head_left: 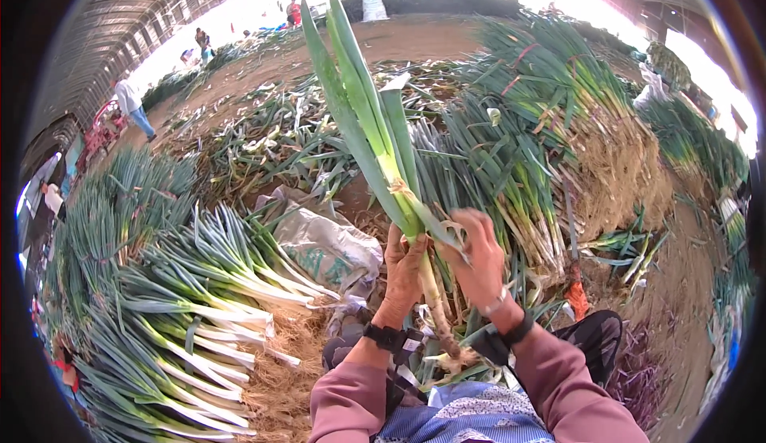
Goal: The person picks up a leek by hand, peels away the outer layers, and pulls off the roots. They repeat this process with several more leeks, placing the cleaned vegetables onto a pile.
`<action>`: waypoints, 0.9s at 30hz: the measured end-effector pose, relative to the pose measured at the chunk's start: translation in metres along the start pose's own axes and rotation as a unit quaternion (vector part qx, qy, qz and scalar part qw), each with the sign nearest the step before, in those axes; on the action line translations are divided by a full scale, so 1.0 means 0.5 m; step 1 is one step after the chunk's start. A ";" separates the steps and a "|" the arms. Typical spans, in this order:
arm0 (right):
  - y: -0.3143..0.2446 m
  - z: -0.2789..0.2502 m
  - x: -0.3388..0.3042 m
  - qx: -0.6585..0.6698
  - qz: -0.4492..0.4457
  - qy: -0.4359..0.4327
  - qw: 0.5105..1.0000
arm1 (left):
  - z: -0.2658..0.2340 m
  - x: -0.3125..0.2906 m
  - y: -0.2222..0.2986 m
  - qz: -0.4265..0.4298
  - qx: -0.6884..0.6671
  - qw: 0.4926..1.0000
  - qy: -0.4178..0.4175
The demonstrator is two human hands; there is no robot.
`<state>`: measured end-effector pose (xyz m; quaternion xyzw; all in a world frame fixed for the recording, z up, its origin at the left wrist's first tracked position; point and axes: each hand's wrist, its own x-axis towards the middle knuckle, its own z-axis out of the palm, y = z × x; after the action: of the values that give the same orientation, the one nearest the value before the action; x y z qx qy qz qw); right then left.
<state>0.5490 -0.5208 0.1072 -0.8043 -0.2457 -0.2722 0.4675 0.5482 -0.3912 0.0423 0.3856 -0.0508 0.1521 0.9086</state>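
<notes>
Green leeks [191, 323] are lying left of the sack [319, 244], roots [279, 371] aligned, seemingly for gathering. Right of it, one leek [388, 164] is leaning roots-down, the left hand [403, 271] grasping its stem [432, 282], presumably steadying; the right hand [476, 263] is holding bent, blurred fingers, grip unclear. Scraps [259, 148] are littering beyond the sack; a loose leaf [436, 224] is crowding those fingers.
</notes>
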 end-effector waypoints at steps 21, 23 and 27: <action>0.103 0.032 -0.095 0.127 0.203 -0.215 0.947 | -0.043 0.023 0.087 0.021 -0.071 0.996 0.041; 0.105 0.076 -0.054 0.333 0.227 -0.205 0.892 | -0.027 0.026 0.085 -0.016 -0.071 0.994 0.079; 0.031 0.110 0.007 0.452 0.205 -0.254 0.830 | -0.050 0.028 0.084 -0.025 -0.047 0.998 0.044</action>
<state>0.5730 -0.4784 0.0774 -0.5757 -0.2810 0.1855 0.7451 0.5475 -0.3423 0.0566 0.3367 -0.0079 0.1442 0.9305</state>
